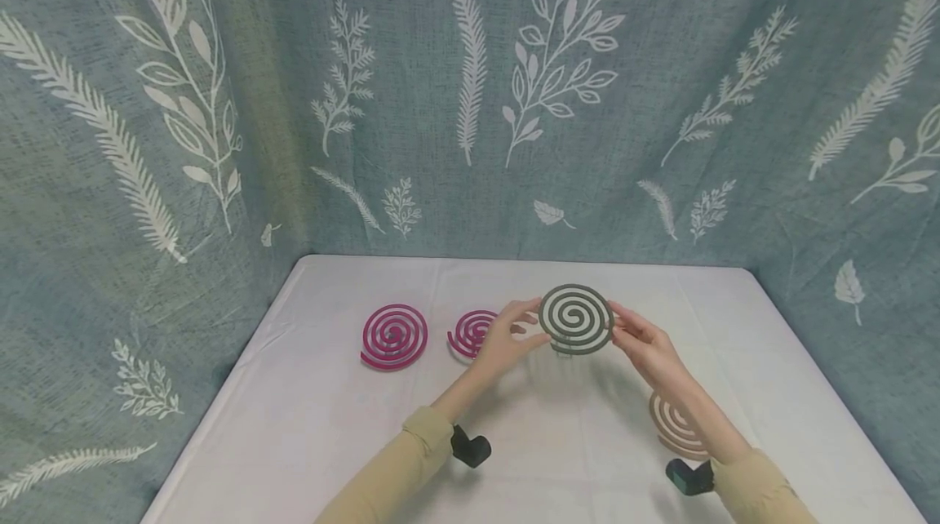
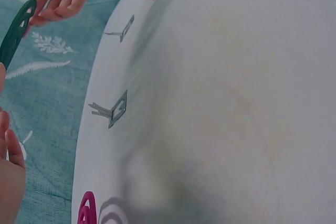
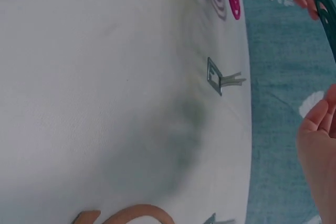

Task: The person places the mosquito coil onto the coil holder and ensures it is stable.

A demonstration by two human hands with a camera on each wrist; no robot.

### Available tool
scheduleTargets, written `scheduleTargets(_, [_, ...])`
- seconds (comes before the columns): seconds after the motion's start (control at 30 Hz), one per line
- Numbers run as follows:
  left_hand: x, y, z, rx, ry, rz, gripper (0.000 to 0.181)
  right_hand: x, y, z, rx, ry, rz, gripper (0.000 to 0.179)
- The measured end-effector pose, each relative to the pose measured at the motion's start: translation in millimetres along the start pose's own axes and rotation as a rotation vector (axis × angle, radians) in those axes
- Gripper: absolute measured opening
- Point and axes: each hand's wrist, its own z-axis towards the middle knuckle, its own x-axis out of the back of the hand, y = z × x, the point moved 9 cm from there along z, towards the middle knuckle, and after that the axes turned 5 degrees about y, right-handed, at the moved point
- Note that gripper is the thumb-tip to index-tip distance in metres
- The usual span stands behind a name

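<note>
A dark green mosquito coil is held up above the table between both hands. My left hand pinches its left edge between thumb and fingers. On the opposite edge, my right hand grips the coil the same way. Beneath it a small metal coil stand with upright prongs is on the table, apart from the coil. A magenta coil beside my left hand is partly hidden by it; the right wrist view shows this coil raised on a stand.
Another magenta coil is at the left of the white table. A brown coil lies partly behind the right forearm. A second metal stand is toward the right side. A patterned blue-green curtain hangs around the table.
</note>
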Motion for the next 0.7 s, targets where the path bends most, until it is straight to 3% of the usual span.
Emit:
scheduleTargets(0.1, [-1.2, -11.9, 2.6, 0.01, 0.04, -0.011, 0.053, -0.7, 0.0, 1.4, 0.013, 0.008, 0.03, 0.062])
scheduleTargets(0.33, [0.6, -16.8, 5.0, 0.044, 0.096, -0.015, 0.047, -2.0, 0.4, 5.3, 0.034, 0.049, 0.119, 0.06])
scheduleTargets(0.57, [-1.6, -22.0, 5.6, 0.048, 0.178, -0.071, 0.044, -2.7, 9.2, 11.0, -0.022, 0.107, 0.195, 0.058])
scheduleTargets(0.7, [-4.1, -28.9, 5.0, 0.094, 0.208, -0.078, 0.043, -4.5, 14.8, 13.3, -0.038, 0.111, 0.183, 0.059])
